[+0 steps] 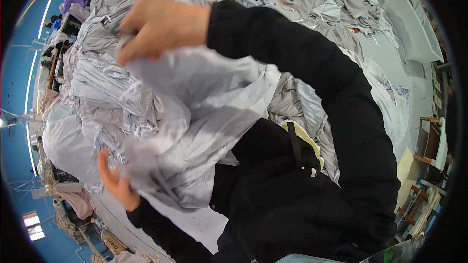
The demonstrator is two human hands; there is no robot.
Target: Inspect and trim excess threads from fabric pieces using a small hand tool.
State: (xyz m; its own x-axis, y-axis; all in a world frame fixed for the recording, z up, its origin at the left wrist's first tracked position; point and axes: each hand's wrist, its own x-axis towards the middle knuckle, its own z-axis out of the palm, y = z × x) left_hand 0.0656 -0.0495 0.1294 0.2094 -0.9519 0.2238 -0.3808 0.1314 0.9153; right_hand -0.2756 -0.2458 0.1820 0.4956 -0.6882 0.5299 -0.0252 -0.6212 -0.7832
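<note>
Grey garment (195, 117) (crumpled) held roughly upright, right hand (163, 27) top, left hand (117, 182) bottom

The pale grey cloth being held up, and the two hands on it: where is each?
pale grey cloth (195, 117): head view, its crumpled middle.
right hand (163, 24): head view, its back.
left hand (117, 182): head view, its palm.

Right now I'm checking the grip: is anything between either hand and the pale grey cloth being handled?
Nothing visible. The right hand pinches the cloth at its top edge, and the left hand grips its lower part directly. The heap of grey fabric lies behind it.
</note>
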